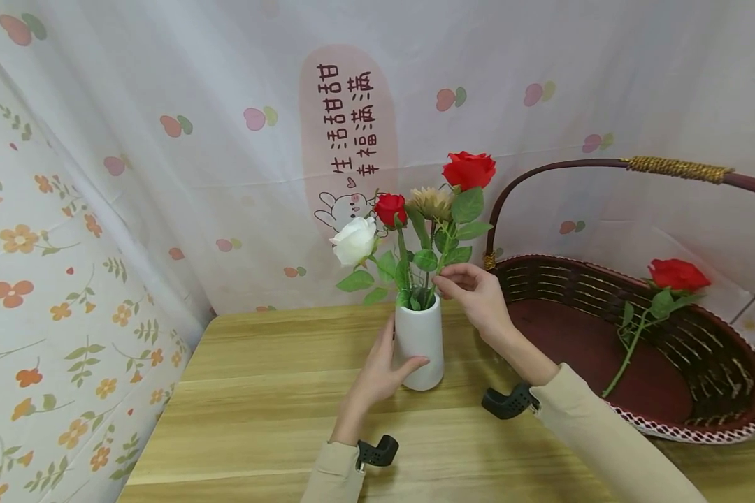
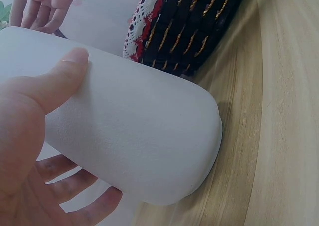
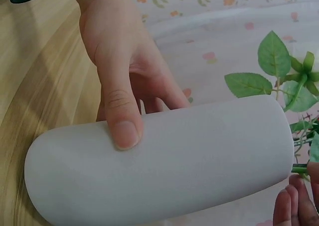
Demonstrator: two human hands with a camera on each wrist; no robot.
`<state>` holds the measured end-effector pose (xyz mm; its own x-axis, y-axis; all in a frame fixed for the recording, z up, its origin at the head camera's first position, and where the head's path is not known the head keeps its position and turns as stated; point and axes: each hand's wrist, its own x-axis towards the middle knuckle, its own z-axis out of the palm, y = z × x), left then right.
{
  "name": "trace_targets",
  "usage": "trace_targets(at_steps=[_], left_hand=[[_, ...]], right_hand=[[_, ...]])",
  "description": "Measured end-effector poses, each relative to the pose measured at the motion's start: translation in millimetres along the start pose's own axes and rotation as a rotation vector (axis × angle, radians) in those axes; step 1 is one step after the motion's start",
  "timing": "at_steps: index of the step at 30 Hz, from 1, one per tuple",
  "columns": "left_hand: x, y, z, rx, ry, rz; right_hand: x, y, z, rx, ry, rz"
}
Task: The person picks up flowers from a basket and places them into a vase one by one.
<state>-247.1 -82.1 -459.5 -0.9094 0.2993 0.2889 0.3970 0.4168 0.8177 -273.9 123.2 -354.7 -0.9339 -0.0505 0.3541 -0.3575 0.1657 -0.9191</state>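
Note:
A white vase stands on the wooden table. My left hand grips its side, the thumb across the front and the fingers round the far side. At the vase's mouth my right hand pinches the green stem of the tall, large red rose, which leans right. Its stem's lower end is hidden inside the vase. Also in the vase are a white rose at left, a smaller red rose and a beige flower between the two red ones.
To the right, a dark woven basket with a tall arched handle stands close to my right forearm. Another red rose lies in it, stem slanting toward me. A patterned curtain hangs behind the table.

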Motion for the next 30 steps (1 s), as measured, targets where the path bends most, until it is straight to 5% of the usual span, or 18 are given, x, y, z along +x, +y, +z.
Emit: trace_targets(at_steps=[30], left_hand=[[-1.3, -1.3, 0.1, 0.001, -0.005, -0.011]], right_hand=[[-22, -11, -68, -0.075, -0.046, -0.025]])
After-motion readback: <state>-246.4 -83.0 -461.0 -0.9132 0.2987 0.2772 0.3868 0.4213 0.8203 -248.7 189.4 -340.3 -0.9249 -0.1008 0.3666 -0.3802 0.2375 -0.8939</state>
